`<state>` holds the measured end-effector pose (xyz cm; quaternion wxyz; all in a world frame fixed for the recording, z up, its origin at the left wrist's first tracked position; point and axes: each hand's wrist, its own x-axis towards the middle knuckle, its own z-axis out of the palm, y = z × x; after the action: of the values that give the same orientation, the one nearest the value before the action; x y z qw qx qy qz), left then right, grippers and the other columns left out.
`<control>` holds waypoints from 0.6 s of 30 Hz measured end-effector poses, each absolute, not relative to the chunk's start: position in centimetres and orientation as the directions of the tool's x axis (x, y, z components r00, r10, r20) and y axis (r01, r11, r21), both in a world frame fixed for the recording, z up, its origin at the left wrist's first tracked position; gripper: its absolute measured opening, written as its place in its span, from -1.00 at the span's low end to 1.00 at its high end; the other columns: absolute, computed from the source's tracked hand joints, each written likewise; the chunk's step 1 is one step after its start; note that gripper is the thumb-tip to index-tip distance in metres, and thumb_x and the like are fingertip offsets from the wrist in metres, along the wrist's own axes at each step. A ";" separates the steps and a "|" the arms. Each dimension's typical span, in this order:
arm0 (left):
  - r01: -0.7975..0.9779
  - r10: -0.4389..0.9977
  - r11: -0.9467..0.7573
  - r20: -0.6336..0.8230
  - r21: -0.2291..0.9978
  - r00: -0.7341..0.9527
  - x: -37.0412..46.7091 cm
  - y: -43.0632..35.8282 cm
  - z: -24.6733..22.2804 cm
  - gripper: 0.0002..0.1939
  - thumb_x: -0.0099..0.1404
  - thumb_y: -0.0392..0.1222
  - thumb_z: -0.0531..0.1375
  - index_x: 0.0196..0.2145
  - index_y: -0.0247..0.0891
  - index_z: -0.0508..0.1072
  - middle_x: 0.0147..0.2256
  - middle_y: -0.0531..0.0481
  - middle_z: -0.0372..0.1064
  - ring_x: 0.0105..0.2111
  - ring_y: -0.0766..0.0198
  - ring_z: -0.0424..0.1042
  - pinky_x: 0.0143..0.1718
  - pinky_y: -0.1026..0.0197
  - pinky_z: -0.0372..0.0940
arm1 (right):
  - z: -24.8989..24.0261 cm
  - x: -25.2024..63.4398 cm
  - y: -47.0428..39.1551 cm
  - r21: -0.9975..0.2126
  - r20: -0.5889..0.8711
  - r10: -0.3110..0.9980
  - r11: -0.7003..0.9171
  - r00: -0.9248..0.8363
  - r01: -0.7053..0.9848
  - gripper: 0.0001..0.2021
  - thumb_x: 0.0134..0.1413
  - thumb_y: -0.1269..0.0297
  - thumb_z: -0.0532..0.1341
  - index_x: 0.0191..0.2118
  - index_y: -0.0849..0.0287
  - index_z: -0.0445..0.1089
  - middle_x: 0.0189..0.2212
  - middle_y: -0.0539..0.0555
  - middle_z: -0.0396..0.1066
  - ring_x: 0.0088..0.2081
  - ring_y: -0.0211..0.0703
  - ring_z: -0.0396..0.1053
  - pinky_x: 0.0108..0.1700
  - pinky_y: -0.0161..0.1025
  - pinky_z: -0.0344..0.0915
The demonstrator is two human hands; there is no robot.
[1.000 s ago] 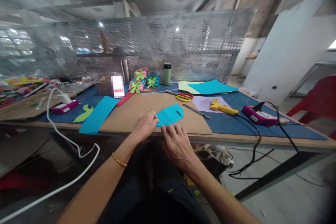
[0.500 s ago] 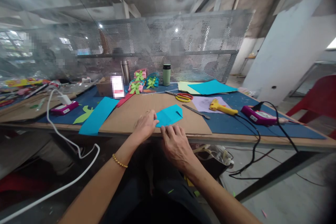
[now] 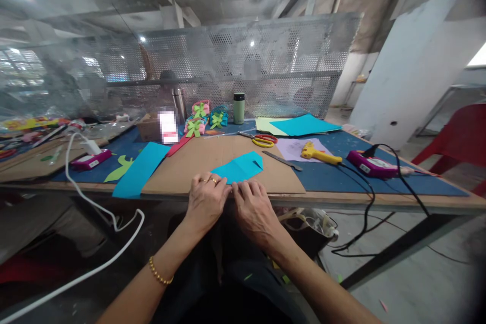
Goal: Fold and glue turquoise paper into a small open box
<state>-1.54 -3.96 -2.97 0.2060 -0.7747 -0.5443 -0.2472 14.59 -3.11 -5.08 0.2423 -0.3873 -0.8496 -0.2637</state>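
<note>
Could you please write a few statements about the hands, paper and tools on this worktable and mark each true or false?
1. Both hands, left hand and right hand, touch the folded turquoise paper. True.
2. The paper lies on bare blue mat. False: it lies on the cardboard sheet.
3. The scissors lie beyond the paper. True.
4. The right hand holds the yellow glue gun. False: it lies on the table, unheld.
</note>
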 end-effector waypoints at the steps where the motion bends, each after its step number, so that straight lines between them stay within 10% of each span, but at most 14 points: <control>1: 0.945 0.736 -0.324 0.616 -0.046 0.282 -1.5 -4.2 -3.3 -0.65 0.49 -0.08 -0.05 -0.03 -0.22 0.47 -0.16 -0.16 0.48 -0.10 0.05 0.34 -0.03 -0.06 0.06 | -5.1 14.6 -3.1 0.261 0.616 0.531 0.559 -0.582 0.787 -0.69 0.21 0.43 0.10 0.05 0.34 0.34 -0.20 0.26 0.32 -0.19 0.09 0.15 -0.07 0.03 0.16; 18: 0.950 0.696 -0.300 0.663 -0.083 0.277 -1.7 -5.0 -6.5 -0.53 0.42 -0.18 0.07 0.25 -0.23 0.27 0.18 -0.19 0.32 0.14 -0.02 0.26 0.09 -0.11 0.05 | -5.0 14.6 -3.3 0.277 0.599 0.535 0.560 -0.596 0.781 -0.59 0.15 0.43 0.13 0.11 0.44 0.31 -0.14 0.33 0.33 -0.14 0.13 0.16 0.00 0.05 0.16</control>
<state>-1.67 -5.03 -6.48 0.2416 -0.7618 -0.5402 -0.2638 14.64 -3.34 -4.99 0.2303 -0.3859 -0.8525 -0.2668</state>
